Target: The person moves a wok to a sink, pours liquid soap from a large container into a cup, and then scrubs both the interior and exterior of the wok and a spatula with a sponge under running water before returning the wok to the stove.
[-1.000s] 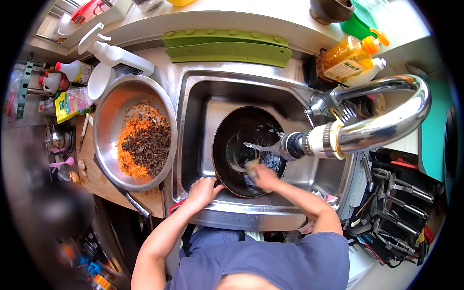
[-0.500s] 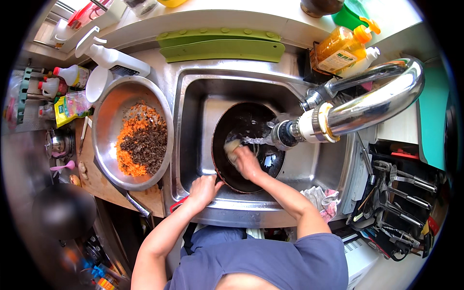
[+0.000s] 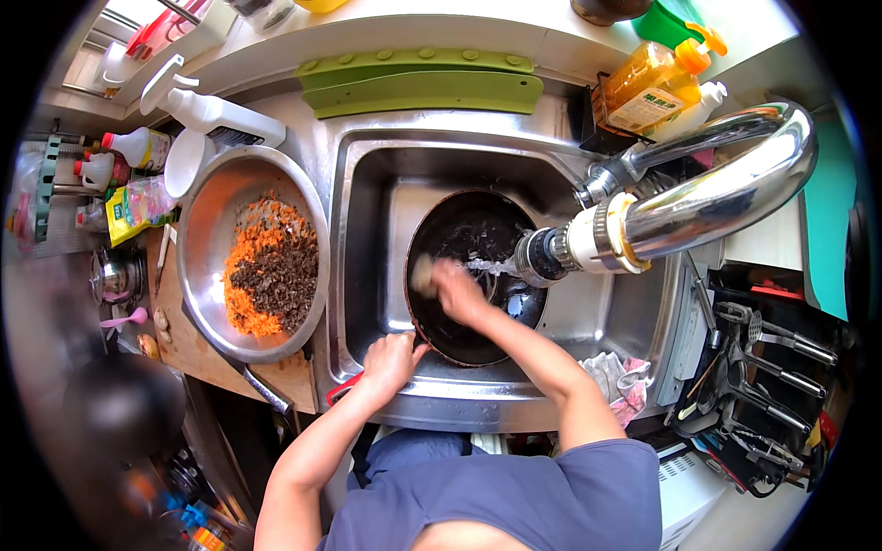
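A dark round frying pan [image 3: 473,216] sits in the steel sink [image 3: 363,266], wet inside. My left hand [image 3: 390,360] is closed around its handle at the sink's front edge, where a red bit [image 3: 344,389] of the handle shows beside the wrist. Inside the pan, my right hand [image 3: 457,291] presses a pale tan scrubbing pad [image 3: 423,275] against the left side of the wall. The pad is blurred, so its exact make cannot be told. Water runs into the pan from the chrome faucet [image 3: 721,211], whose spout end hangs over the pan's right side.
Left of the sink stands a steel bowl [image 3: 204,303] of chopped orange and dark brown food on a wooden board [image 3: 175,344]. A white spray bottle [image 3: 220,115] is behind it. Soap bottles [image 3: 648,87] stand back right; a cloth [image 3: 617,378] lies at the front right rim.
My right hand has swept the pad a little up and to the left along the pan's wall. The left hand keeps its grip on the handle; water still runs.
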`<state>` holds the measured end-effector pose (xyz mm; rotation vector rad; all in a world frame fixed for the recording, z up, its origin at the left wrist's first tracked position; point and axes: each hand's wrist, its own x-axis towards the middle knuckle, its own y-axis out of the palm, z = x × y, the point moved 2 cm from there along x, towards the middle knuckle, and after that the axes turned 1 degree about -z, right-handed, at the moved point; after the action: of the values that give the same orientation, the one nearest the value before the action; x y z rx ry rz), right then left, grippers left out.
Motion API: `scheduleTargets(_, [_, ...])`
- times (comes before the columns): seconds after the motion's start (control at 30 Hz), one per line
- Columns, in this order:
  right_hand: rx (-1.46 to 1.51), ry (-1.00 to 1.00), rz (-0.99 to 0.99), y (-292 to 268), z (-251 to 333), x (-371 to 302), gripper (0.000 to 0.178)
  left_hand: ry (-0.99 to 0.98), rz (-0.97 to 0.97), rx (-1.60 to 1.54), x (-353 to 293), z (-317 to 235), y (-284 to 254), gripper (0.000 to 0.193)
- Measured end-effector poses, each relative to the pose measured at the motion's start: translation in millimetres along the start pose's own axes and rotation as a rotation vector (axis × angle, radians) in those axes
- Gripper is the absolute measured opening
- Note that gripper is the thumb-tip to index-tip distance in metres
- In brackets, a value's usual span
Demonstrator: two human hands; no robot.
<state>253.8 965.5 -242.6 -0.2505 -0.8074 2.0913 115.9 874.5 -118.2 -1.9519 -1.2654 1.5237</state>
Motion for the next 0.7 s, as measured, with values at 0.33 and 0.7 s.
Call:
scheduleTargets(0.33, [0.226, 0.084, -0.315, -1, 6, 50, 0.043, 0.002, 0.022, -0.003, -1, -1, -4, 0.041])
scheduleTargets(0.7, [-0.514, 0.192, 0.013, -66, -105, -83, 0.028, 0.025, -0.043, 0.019, -4, -1, 3, 0.041])
